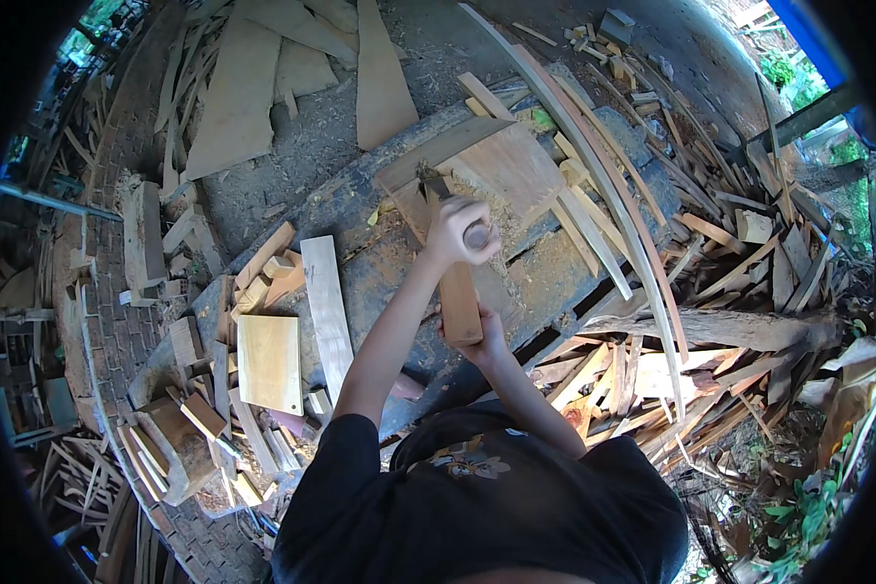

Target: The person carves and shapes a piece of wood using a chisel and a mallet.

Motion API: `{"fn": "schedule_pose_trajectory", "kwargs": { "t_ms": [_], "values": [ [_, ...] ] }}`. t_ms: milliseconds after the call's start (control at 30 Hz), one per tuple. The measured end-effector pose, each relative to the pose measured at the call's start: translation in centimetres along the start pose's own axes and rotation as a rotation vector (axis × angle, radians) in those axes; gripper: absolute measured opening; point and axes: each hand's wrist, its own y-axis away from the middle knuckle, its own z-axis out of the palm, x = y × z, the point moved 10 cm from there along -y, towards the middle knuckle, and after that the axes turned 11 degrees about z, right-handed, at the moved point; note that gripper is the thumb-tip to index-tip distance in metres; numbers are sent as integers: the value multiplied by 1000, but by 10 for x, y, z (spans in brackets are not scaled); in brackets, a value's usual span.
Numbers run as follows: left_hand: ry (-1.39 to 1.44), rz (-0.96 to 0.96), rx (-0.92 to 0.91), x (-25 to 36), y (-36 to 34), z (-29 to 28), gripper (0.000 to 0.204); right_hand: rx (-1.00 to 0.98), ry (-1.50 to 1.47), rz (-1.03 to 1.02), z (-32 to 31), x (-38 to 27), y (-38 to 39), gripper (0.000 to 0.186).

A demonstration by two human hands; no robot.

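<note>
the left hand was clenched round what looked like a round-ended handle, though its other end was hidden; the right hand grasped the near end of a long wooden block, fingers curling underneath. the block reached from over the near-left part of the wide board toward the body; whether the two touched could not be told. the step in hand seemed to be bracing the block while the left hand worked above it, and the next move would probably call for a firm right-hand hold with the fingers kept clear.

shavings lay on the wide board. left of it and nearer the body were a whitish plank and a pale square board; just right of it ran long curved strips. no brand, label or writing could be read; the dark shirt, nearer than the wide board, bore only a pale flower-like print.
</note>
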Motion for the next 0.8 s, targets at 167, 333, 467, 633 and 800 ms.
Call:
{"fn": "schedule_pose_trajectory", "kwargs": {
  "t_ms": [167,333,467,633,800],
  "values": [
    [126,80,-121,80,35,10,15,83,-58,-34,0,-11,9,40],
    [396,72,105,218,14,-47,9,-88,-216,70,-4,-4,-1,40],
    [405,40,92,222,0,-47,10,-95,-176,11,-9,-9,-4,43],
    [-6,53,-79,142,19,3,16,-20,91,-139,5,-7,10,38],
    [-49,152,-169,103,28,23,27,-166,123,-457,24,-27,26,28]
  ]
}}
